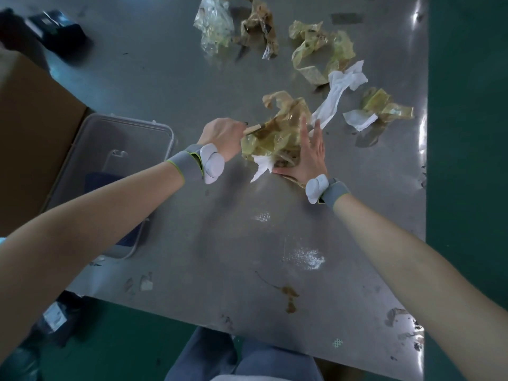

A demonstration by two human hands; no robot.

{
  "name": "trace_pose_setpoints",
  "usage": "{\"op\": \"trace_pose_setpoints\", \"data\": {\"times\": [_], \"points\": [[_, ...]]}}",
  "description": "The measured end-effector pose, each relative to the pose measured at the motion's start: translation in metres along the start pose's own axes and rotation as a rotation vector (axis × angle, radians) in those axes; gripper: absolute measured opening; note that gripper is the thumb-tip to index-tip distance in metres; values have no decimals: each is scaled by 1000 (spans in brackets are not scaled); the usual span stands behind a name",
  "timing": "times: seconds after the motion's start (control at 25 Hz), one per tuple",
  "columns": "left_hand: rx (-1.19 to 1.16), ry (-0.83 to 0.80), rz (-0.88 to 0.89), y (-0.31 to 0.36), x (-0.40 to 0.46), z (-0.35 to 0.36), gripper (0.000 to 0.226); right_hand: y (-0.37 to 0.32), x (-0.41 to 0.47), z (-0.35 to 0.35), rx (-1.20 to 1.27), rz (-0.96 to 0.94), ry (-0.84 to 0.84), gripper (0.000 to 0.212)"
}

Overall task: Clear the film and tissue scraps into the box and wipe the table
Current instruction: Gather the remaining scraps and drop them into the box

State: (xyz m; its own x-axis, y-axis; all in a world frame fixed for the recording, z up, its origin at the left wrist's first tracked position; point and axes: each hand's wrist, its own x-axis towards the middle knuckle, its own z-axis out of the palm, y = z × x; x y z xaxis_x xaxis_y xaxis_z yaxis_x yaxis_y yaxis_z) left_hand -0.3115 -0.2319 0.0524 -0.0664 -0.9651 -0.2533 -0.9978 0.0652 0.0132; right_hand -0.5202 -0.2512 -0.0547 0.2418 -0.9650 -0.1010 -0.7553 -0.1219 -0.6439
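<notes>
1. Head view: on the scuffed grey metal table (192,86), the left hand (224,137) is closed around a thin pale wooden stick (254,129), its tip pushed into a crumpled wad of yellowish clear film (277,138) with white tissue (262,165) poking out at the near side.
2. The right hand (308,155) is spread flat, fingers straight, pressed against the wad's right side; the two hands squeeze the bundle between them.
3. More scraps lie well apart at the far side: a clear film clump (213,23), a brown film tangle (259,30), a yellow film strip (321,49), a long white tissue (339,89) and a small film-and-tissue piece (382,110).
4. The brown cardboard box (33,127) stands at the left, beside a clear plastic lidded tub (110,166).
5. Risks, as I judge them: the bundle is only pressed, not gripped, so it could spring open or shed tissue on the way to the box; sticky film may cling to the stick or palm; white powder patches (305,258) and brown stains (288,294) may smear in wiping.
</notes>
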Motion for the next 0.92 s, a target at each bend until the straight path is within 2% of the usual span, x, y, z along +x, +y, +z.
{"op": "trace_pose_setpoints", "data": {"times": [0.24, 0.36, 0.44, 0.64, 0.76, 0.92], "points": [[-39, -22, 29, -5, 3, 7, 21, -2, 12, 2, -6, -66, -40, 137], [-97, -7, 22, -2, 3, 11, 22, -7, 18, 5, -76, -60, -55, 122], [-124, -5, 4, 0, 3, 14, 21, -13, 21, 10, -104, -59, -44, 105], [-296, 7, -83, -5, -3, 18, 22, -38, 34, 12, 115, -27, 6, 48], [-340, 24, -112, -18, -3, 14, 27, -42, 36, -7, 259, -40, -45, 38], [-349, 123, -208, -41, 11, 6, 21, -42, 32, -43, 367, 13, 108, 35]]}}
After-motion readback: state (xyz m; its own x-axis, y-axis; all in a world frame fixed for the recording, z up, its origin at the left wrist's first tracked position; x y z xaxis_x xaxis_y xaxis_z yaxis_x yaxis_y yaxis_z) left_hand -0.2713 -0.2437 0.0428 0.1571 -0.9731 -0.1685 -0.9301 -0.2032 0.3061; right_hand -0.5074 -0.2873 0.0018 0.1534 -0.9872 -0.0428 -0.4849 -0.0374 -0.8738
